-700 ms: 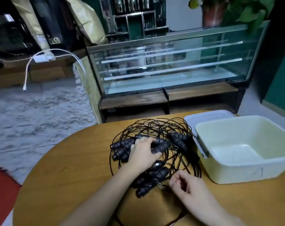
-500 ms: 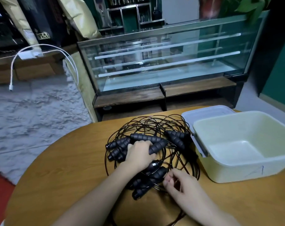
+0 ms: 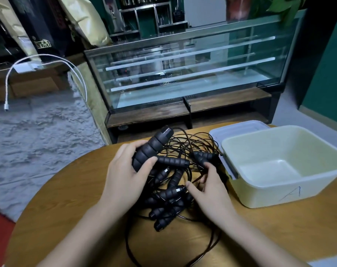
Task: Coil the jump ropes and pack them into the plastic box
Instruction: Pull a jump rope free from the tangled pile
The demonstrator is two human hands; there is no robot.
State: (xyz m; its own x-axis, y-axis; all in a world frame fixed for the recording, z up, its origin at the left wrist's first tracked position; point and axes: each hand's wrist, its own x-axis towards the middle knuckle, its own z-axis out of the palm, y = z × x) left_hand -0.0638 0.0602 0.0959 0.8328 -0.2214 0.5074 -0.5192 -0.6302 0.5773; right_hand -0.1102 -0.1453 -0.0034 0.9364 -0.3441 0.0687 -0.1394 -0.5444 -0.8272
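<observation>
Two bare forearms reached in from the bottom edge over a round wooden worktop [image 3: 67,189]. The left hand [image 3: 125,176] curled its grip around one black ribbed handle [image 3: 151,149], lifting it at a tilt with the capped end pointing away. The right hand [image 3: 210,187] rested with bent fingers in the tangle, seemingly pinching a thin cord, though blur left that grip uncertain. Between and under the hands lay a heap of jump ropes [image 3: 169,191], many black handles and looping dark cords spilling toward the near edge. Just to the right of the heap sat an open pale plastic box [image 3: 279,191] holding none of the ropes, its lid [image 3: 239,128] lying behind it. Beyond the worktop stood a glass display case [image 3: 183,70], with a grey shaggy rug [image 3: 38,132] to the left and a white cable [image 3: 48,58] farther back.
</observation>
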